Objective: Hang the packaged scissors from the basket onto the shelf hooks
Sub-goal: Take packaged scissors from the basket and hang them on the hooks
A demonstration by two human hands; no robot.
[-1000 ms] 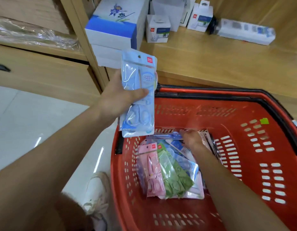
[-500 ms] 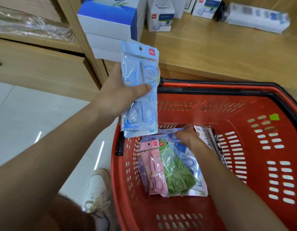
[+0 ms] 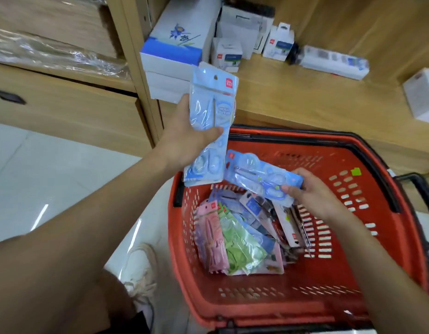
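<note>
The basket is smooth red plastic with a slight sheen; its handle is black plastic. The pale pack and blue pack are glossy plastic film. The shelf is matt light wood. The floor is glossy tile. The boxes are smooth cardboard, and the wrap is crinkled shiny film.

Left hand raised, thumb clamped across pale blue pack. Right hand lower, pinching second pack. Both forearms extended.
</note>
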